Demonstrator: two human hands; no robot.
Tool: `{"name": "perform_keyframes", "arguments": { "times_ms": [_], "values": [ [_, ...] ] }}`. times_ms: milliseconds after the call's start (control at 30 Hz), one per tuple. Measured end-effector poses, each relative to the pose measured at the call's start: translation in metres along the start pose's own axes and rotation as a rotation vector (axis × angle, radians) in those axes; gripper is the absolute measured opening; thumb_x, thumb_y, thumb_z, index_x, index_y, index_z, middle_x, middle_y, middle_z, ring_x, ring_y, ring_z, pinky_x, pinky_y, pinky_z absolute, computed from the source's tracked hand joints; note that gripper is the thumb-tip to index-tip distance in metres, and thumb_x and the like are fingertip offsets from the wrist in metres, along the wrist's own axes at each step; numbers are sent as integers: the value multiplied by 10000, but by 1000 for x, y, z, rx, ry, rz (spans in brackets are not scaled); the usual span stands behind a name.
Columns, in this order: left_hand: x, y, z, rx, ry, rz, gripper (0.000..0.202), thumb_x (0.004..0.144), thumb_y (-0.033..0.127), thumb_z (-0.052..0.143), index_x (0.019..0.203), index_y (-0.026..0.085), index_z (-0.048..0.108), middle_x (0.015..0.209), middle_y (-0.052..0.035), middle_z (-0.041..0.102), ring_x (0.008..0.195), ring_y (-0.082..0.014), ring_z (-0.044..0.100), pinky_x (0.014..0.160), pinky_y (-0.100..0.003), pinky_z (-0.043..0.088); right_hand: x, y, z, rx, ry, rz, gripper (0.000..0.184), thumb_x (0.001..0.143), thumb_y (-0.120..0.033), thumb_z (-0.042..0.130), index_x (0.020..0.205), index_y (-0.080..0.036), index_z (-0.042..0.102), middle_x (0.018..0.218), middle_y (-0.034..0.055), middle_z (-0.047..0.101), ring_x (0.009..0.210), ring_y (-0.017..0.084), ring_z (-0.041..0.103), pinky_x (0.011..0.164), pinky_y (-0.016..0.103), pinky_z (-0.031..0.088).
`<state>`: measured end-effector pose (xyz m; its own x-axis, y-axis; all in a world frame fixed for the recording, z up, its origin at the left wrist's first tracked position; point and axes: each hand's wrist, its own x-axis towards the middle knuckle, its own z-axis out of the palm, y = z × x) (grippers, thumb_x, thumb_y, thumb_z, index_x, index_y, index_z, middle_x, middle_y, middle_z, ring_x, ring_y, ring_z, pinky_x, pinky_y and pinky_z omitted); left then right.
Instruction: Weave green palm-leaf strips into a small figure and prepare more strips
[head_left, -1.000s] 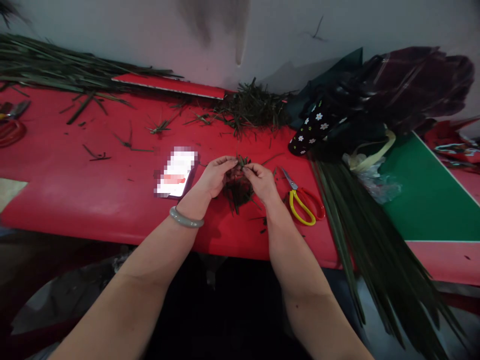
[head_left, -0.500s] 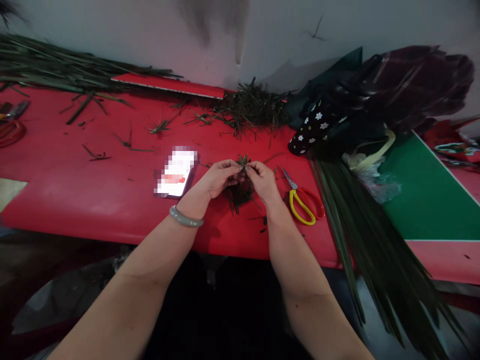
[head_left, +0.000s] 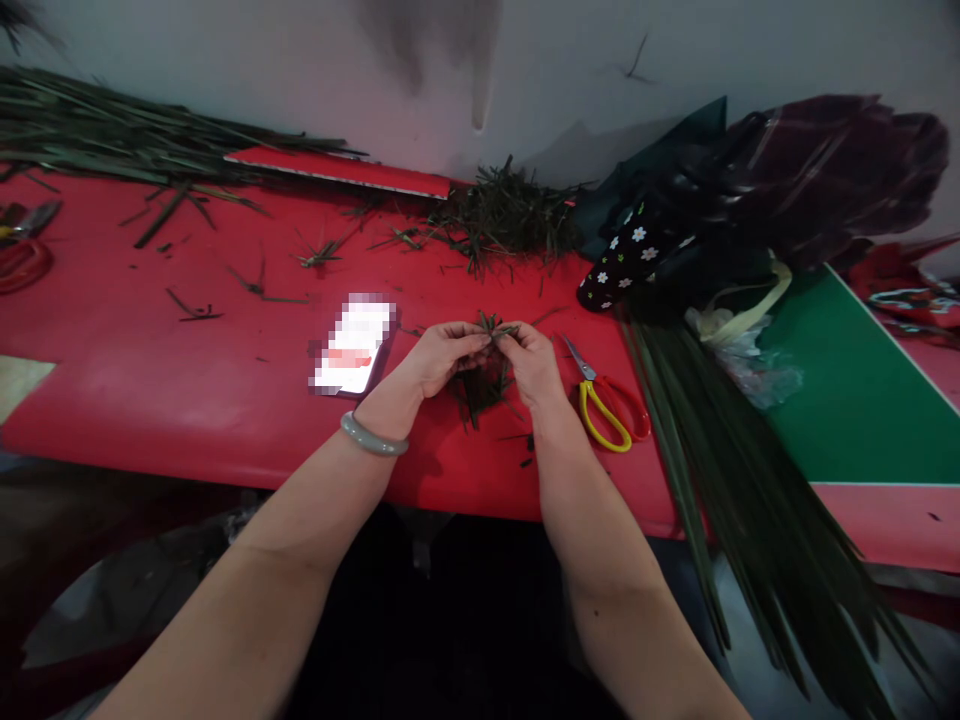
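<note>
Between my fingertips is a small piece of woven green leaf strips (head_left: 489, 326), with short ends poking up above the thumbs. My left hand (head_left: 448, 355) pinches it from the left, and my right hand (head_left: 531, 360) pinches it from the right. Both hands are closed, thumbs nearly meeting; the piece's lower part is hidden by the fingers. Dark leaf scraps (head_left: 480, 395) lie on the red table (head_left: 262, 430) just below. Scissors (head_left: 606, 410) with one yellow and one red handle rest to the right of my right hand.
A lit phone (head_left: 354, 345) lies left of my hands. Long green leaves (head_left: 750, 480) hang over the front edge at right. A heap of leaf clippings (head_left: 517, 215) and a leaf bundle (head_left: 135, 130) sit at the back. A second red-handled pair of scissors (head_left: 26, 262) lies far left.
My right hand has shifted very slightly right, and a leaf strip now shows lying across toward its fingertips. Both hands keep their pinch; the things around them have stayed put.
</note>
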<state>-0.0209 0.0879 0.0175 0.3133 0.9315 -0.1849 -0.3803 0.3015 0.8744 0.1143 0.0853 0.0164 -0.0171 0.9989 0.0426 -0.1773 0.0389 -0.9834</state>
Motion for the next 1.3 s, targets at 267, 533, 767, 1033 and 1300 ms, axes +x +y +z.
{"name": "perform_keyframes", "arguments": {
  "times_ms": [267, 533, 767, 1033, 1300],
  "values": [
    [-1, -2, 4, 44, 7, -23, 118, 618, 219, 673, 705, 150, 633, 627, 3, 572, 557, -57, 507, 552, -201, 406, 1, 3, 2, -105, 46, -65, 134, 622, -267, 561, 734, -196, 581, 693, -32, 590, 672, 94, 529, 677, 243, 436],
    [-1, -3, 8, 181, -2, 88, 205, 659, 330, 638, 628, 136, 579, 556, 20, 512, 493, -48, 437, 496, -195, 355, 2, 8, 1, -79, 52, -71, 109, 660, -273, 539, 727, -192, 571, 662, -44, 561, 609, 83, 501, 619, 227, 420],
    [-1, -2, 12, 313, 0, 153, 218, 687, 291, 588, 553, 145, 497, 495, 37, 427, 460, -45, 379, 452, -186, 295, 3, 9, 2, -163, 112, -60, 120, 651, -293, 528, 709, -190, 549, 638, -41, 546, 595, 86, 481, 588, 217, 401],
    [3, -6, 9, 348, 30, 185, 190, 700, 285, 565, 576, 143, 545, 529, 16, 476, 480, -54, 408, 468, -189, 325, 2, 7, 3, -77, 153, 12, 162, 642, -331, 561, 722, -194, 524, 607, -54, 541, 511, 68, 460, 501, 196, 382],
    [4, -9, 9, 257, 140, 215, 184, 682, 322, 600, 656, 141, 588, 586, 1, 558, 508, -65, 466, 500, -200, 374, -1, 0, 10, 216, 129, 101, 153, 667, -285, 595, 734, -209, 480, 512, -92, 502, 401, 35, 440, 421, 162, 387]
  ]
}}
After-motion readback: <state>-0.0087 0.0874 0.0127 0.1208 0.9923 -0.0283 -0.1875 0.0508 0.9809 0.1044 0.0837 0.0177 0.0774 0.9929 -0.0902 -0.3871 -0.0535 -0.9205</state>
